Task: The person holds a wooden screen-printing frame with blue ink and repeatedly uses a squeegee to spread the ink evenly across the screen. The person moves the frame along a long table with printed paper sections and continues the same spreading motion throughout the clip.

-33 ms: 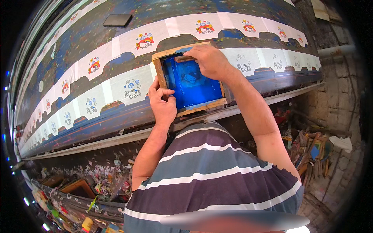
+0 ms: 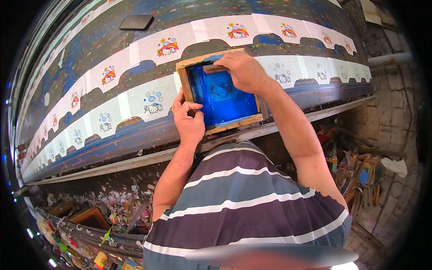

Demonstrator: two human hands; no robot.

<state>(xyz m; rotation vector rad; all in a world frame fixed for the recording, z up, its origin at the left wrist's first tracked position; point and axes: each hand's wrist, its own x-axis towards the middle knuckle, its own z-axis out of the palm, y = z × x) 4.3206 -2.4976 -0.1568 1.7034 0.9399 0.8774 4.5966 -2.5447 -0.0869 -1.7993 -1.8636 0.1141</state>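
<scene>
A wooden screen-printing frame (image 2: 231,121) with bright blue mesh and a faint cartoon design lies over the lower row of white fabric pieces (image 2: 128,103), which bear grey and light-blue cartoon prints. Inside its top edge, my right hand (image 2: 240,72) is closed on a wooden squeegee (image 2: 211,68). My left hand (image 2: 189,119) grips the frame's left side near the lower corner, fingers bent round the wood. The squeegee's blade is mostly hidden.
An upper row of fabric pieces (image 2: 198,31) carries coloured rainbow prints. A black phone (image 2: 135,22) lies on the paint-spattered table (image 2: 90,49) behind. A metal rail (image 2: 112,168) runs along the near edge. Scraps and wooden sticks (image 2: 369,180) litter the floor.
</scene>
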